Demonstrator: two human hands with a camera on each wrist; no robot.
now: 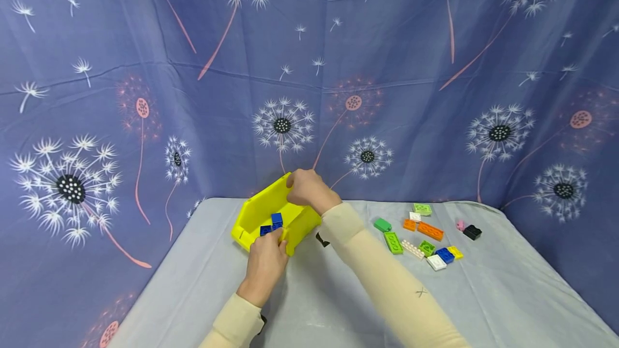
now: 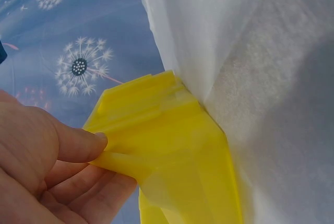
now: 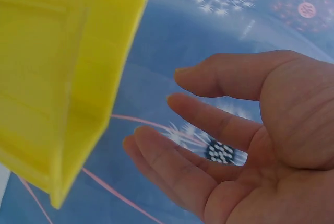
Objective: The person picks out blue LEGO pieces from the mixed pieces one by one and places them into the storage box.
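Observation:
A yellow plastic bin (image 1: pixel 261 205) is at the back middle of the table in the head view and looks tilted. Several blue toy bricks (image 1: pixel 276 219) lie inside it, partly hidden behind its near edge. My left hand (image 1: pixel 265 262) pinches the near rim between thumb and fingers; the left wrist view shows the thumb (image 2: pixel 86 143) on top of the yellow wall. Beside the bin's right side is my right hand (image 1: pixel 311 189). In the right wrist view its fingers (image 3: pixel 177 169) are relaxed and spread, apart from the bin, with nothing between them.
Loose toy bricks are scattered on the right of the table, among them a long orange one (image 1: pixel 430 231), a light green one (image 1: pixel 394 243), a white one (image 1: pixel 436 262) and a black one (image 1: pixel 472 232). A patterned blue cloth (image 1: pixel 416 95) hangs behind the grey-white table cover (image 1: pixel 193 283).

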